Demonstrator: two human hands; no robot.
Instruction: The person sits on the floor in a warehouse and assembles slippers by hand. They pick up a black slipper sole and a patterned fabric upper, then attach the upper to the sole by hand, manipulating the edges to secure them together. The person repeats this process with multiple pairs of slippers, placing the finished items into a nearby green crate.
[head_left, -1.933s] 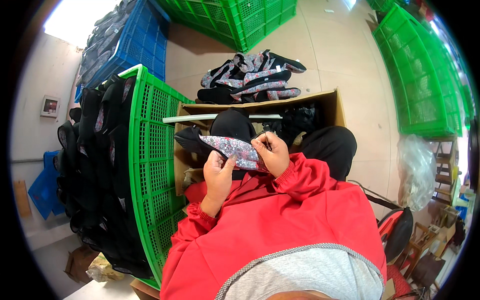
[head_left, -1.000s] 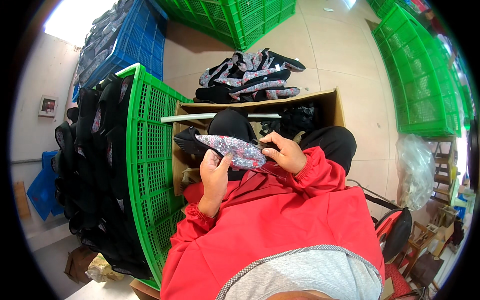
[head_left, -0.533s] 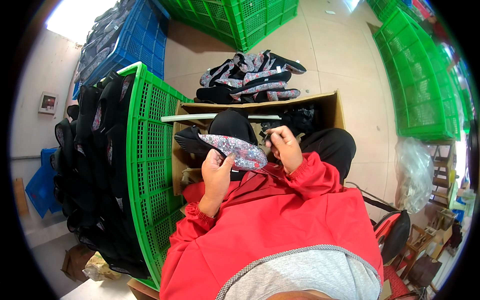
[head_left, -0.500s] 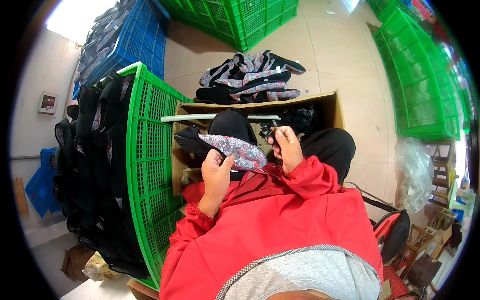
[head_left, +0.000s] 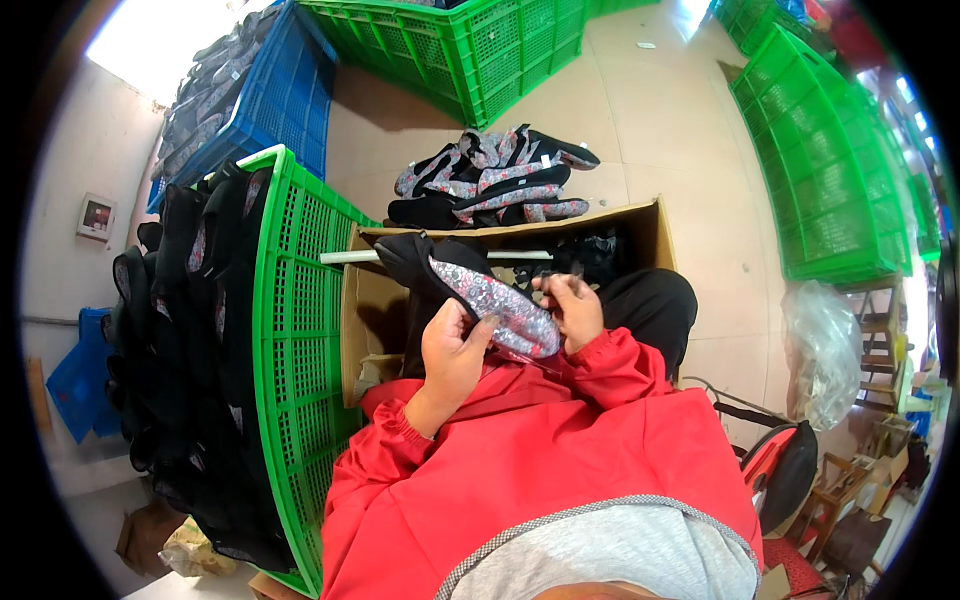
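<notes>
head view | your left hand (head_left: 452, 352) stays wrapped round the black shoe upper with grey-pink patterned fabric (head_left: 487, 300), held over your lap | your right hand (head_left: 570, 308), fingers curled, has returned to its near end | brown cardboard box (head_left: 500, 232) behind

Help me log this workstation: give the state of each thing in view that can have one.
Left hand: closed around the patterned shoe part.
Right hand: fingers bent, touching the same piece's right end.
Patterned shoe part: held up, tilted.
Cardboard box: open at the top.
Near green crate: packed with dark pieces.
Blue crate: filled with similar pieces.
Floor pile: loosely stacked pieces.
Clear plastic bag: crumpled.
</notes>
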